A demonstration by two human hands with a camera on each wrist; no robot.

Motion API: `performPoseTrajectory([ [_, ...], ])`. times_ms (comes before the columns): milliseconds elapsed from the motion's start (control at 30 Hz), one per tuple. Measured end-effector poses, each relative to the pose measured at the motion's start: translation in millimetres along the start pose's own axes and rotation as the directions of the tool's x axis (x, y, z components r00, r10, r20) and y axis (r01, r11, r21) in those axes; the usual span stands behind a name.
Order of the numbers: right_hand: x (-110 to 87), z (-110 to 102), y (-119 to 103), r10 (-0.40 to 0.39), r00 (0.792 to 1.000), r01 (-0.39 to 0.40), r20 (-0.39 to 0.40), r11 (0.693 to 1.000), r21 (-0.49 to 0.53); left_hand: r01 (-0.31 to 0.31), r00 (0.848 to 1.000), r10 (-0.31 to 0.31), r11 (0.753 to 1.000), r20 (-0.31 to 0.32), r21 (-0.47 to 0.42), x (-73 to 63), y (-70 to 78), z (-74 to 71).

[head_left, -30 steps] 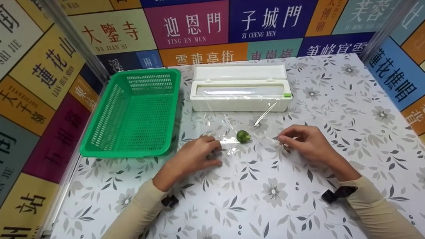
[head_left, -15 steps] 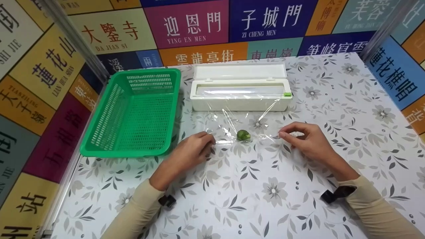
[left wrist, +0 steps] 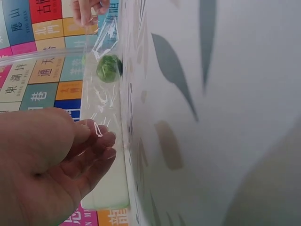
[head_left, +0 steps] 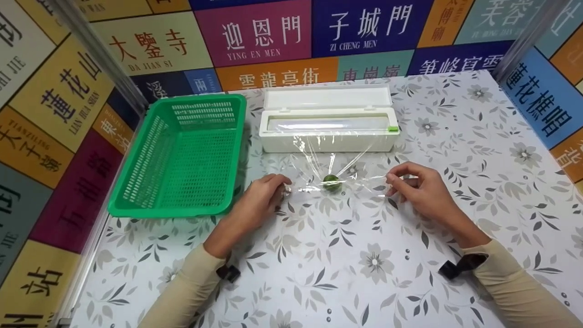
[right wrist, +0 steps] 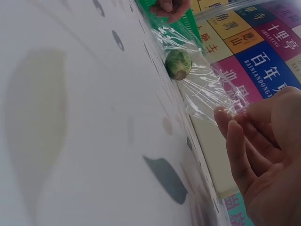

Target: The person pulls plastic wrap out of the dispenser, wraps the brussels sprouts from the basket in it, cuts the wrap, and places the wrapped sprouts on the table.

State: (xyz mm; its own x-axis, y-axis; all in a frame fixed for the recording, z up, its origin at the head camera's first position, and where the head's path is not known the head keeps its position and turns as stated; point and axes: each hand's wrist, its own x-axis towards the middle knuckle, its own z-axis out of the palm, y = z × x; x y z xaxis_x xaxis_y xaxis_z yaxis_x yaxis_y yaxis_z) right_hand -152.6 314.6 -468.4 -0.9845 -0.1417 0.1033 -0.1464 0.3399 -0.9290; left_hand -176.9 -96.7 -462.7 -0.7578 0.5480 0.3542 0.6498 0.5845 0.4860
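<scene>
A small green Brussels sprout (head_left: 332, 182) sits on the table between the two hands, its pale cut stem visible in the right wrist view. Clear plastic wrap (right wrist: 221, 89) runs from the white dispenser box (head_left: 273, 144) toward the hands, creased and shiny around the sprout. The wrap's near edge crosses the sprout in the head view. My left hand (head_left: 256, 199) pinches the left corner of this edge between thumb and fingertips. At the right corner, my right hand (head_left: 423, 193) pinches the film the same way, its other fingers loosely bent.
To the left stands a green plastic basket (head_left: 196, 171) with nothing in it. The dispenser's lid (head_left: 328, 97) is flipped back, and a green slider (head_left: 392, 129) sits at its right end. Printed panels (head_left: 264, 34) border the table (head_left: 410, 291) at the back and sides.
The left hand has moved slightly back and its fingers have closed on the wrap. Both hands have raised the near edge, which now passes across the sprout with more creases in the film.
</scene>
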Motion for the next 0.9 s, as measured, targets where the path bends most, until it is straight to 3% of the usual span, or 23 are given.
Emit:
performPoseTrajectory([
  [167,0.4,1.8,0.3,0.009,1.000,-0.009,0.013,1.000,0.023,0.082,0.997,-0.083,0.996,-0.008,-0.040,0.1,-1.0,-1.2],
  [333,0.9,0.4,1.6,0.005,1.000,-0.005,-0.011,0.999,-0.038,0.134,0.990,-0.136,0.989,-0.029,-0.056,3.2,-2.6,-0.6],
  [700,3.7,-2.4,11.2,0.065,0.996,-0.072,-0.064,0.991,-0.111,0.128,0.984,-0.132,0.991,-0.123,-0.036,16.6,-5.9,7.1],
  [900,6.1,-1.7,12.8,0.140,0.989,-0.147,-0.048,0.970,-0.196,0.149,0.986,-0.150,0.989,-0.079,-0.017,23.7,-11.7,8.3],
])
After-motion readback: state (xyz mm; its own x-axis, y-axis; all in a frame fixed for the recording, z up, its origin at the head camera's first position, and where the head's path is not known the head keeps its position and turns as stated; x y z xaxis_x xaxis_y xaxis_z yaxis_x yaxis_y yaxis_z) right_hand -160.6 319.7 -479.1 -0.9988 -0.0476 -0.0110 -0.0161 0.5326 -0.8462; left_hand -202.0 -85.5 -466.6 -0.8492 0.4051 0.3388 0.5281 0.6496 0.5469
